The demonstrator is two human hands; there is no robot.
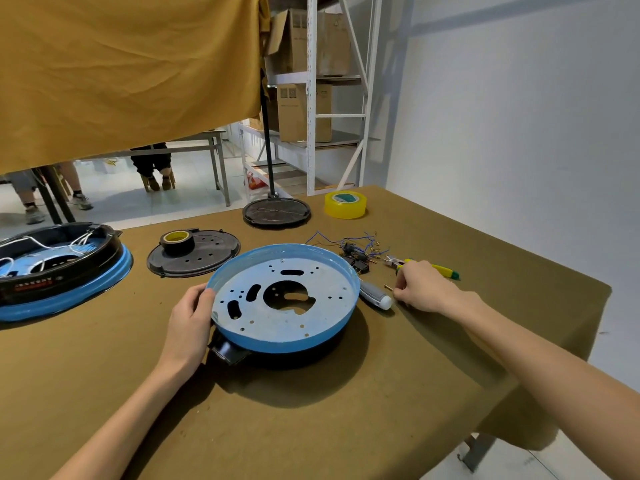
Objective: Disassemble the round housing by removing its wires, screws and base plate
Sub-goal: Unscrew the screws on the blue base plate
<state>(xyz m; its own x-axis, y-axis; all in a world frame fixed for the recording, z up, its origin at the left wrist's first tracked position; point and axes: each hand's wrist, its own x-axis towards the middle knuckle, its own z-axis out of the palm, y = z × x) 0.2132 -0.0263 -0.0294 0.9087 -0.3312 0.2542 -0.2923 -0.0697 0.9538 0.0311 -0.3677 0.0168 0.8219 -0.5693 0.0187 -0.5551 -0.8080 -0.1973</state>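
Olive-clothed table (311, 427), white wall (519, 116), metal shelving (311, 98)

No legible text; red markings on second housing (34, 285) too blurred.

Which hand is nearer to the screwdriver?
Right. The right hand is just beside the screwdriver handle; the left hand holds the round housing rim opposite.
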